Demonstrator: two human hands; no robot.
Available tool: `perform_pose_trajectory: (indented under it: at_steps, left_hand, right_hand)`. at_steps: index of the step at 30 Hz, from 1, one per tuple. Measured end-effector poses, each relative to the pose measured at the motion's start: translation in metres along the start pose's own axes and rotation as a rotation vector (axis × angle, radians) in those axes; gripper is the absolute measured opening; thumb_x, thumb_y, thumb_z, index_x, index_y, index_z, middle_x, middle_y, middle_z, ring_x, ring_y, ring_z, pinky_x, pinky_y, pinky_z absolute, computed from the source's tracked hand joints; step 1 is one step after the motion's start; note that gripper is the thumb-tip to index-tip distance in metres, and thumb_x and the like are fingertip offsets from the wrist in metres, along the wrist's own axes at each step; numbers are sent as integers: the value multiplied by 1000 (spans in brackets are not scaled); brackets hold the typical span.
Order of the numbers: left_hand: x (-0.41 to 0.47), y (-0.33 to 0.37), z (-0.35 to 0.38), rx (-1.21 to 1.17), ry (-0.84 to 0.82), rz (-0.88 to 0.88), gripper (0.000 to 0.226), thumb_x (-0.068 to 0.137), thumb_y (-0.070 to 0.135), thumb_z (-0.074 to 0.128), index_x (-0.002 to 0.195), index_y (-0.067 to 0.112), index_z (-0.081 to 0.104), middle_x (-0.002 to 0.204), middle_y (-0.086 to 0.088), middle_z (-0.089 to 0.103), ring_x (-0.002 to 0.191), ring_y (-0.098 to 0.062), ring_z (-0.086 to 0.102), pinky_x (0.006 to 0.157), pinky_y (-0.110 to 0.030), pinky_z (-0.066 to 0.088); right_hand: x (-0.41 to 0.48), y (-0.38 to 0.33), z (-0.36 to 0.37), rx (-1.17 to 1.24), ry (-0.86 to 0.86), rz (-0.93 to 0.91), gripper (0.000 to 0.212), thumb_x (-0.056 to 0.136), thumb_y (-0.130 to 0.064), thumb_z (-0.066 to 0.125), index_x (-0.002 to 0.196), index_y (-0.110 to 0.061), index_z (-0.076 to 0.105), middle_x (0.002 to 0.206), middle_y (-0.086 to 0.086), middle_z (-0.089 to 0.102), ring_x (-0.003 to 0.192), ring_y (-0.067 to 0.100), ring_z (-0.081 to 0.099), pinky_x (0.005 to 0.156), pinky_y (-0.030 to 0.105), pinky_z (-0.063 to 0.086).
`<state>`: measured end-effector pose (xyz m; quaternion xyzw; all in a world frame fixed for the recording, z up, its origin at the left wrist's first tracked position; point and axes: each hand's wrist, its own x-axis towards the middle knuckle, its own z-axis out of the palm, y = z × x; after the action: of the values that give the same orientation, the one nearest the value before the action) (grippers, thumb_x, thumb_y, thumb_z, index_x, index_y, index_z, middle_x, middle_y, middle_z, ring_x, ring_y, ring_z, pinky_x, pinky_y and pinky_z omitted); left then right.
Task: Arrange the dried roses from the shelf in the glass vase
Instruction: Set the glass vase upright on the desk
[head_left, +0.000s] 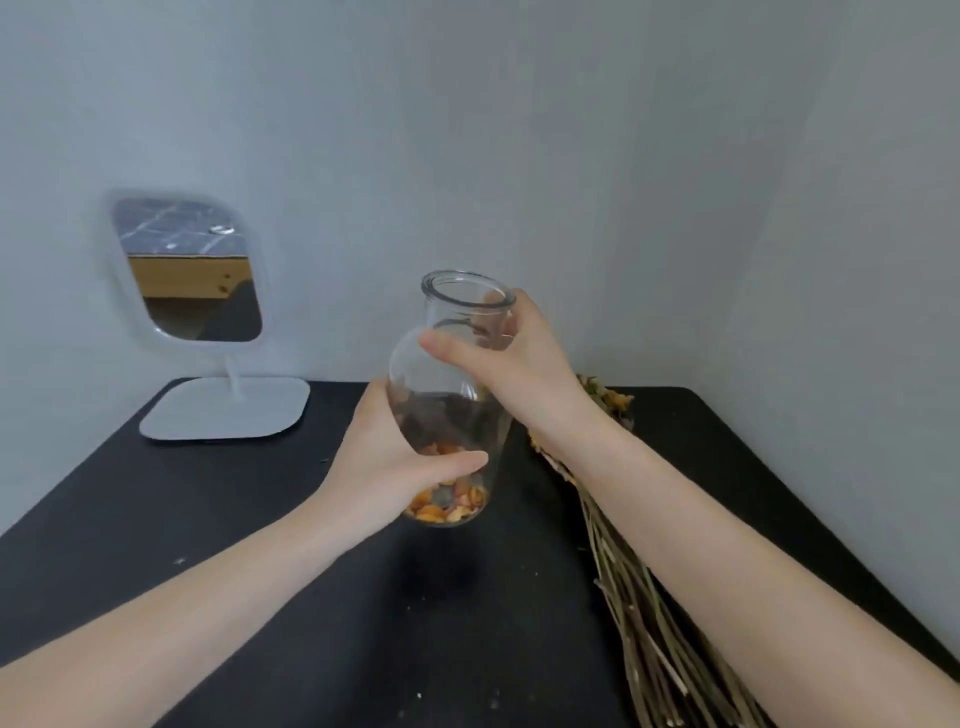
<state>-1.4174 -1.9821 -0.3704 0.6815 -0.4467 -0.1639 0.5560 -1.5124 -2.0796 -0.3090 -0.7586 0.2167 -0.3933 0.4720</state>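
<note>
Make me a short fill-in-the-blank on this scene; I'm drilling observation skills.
1. Both hands hold the glass ____, which is tilted.
2. The left hand grips near its base; the right hand grips near its ____.
3. The dried roses lie on the ____ table.
4. The mirror stands left of the vase, near the ____.

Missing: vase; neck; black; wall

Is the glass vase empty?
No. The glass vase holds orange dried petals at its bottom, but no stems.

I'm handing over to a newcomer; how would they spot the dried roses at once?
Start at the black table and look to its right side, beside the glass vase. The dried roses lie flat there under the right forearm: a bundle of long thin stems, the only plant material outside the vase.
</note>
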Motion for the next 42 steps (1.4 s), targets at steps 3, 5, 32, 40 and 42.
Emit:
perform_pose_trajectory:
  at_steps: [3, 5, 32, 40, 42]
  left_hand:
    - [-25, -19, -17, -17, 25, -30, 68, 49, 31, 88, 95, 43, 40, 98, 27, 50, 84, 30, 46, 62, -7, 41]
    - [-36, -27, -25, -7, 35, -56, 68, 48, 32, 88, 94, 44, 40, 97, 28, 51, 83, 33, 42, 61, -6, 40]
    - [-45, -65, -31, -84, 16, -105, 82, 50, 36, 88, 117, 37, 39, 118, 17, 53, 109, -3, 53, 81, -16, 45]
    - [-81, -47, -31, -115, 163, -176, 113, 42, 49, 76, 141, 33, 22, 145, 15, 29, 128, -1, 32, 105, -24, 28]
    - [-105, -41, -27, -188, 281, -96, 87, 49, 49, 80, 126, 40, 40, 134, 20, 43, 121, 4, 42, 101, -27, 37]
  right_hand:
    - [-21, 5, 27, -15, -24, -14, 47, 67, -38, 80, 103, -31, 49, 94, -22, 55, 89, -9, 52, 66, 8, 42]
    - [-31, 3, 41, -31, -28, -10, 51, 68, -39, 79, 107, -28, 49, 98, -20, 56, 95, -5, 54, 70, 10, 42]
    - [-46, 17, 62, -169, -45, -15, 47, 71, -41, 75, 108, -28, 47, 96, -21, 55, 91, -3, 56, 69, 6, 45]
    - [-47, 17, 46, -218, -125, 8, 64, 74, -47, 69, 130, -23, 47, 125, -14, 56, 112, -2, 48, 87, 12, 38]
    - [-49, 21, 28, -242, -122, 28, 71, 75, -51, 65, 137, -25, 43, 134, -13, 50, 121, -1, 42, 95, 14, 32]
